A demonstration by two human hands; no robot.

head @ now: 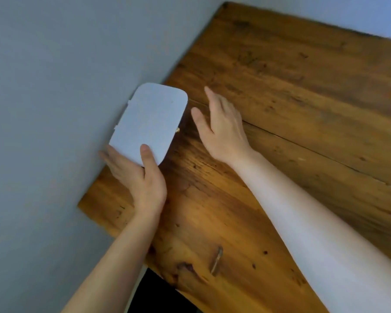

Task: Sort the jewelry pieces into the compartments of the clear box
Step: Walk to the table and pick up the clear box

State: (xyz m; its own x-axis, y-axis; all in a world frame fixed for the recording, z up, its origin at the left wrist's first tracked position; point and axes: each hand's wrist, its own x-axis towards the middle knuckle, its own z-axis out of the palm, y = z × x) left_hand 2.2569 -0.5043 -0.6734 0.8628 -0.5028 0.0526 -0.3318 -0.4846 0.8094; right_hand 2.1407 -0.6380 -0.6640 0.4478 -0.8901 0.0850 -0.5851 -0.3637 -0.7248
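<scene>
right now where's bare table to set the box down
Bare wood spreads right of the right hand to the far edge of the table, and near the body between both forearms. The crowded spot is the left edge, where the left hand holds the box beside a small gold piece.

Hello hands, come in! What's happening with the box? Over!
Left hand grips box. Right hand open, beside it, not touching. Small gold bit at box edge. Nothing blocking.

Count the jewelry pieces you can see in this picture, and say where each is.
1: a small gold piece shows at the right edge of the box held by the left hand. Others may be hidden behind the box.
</scene>
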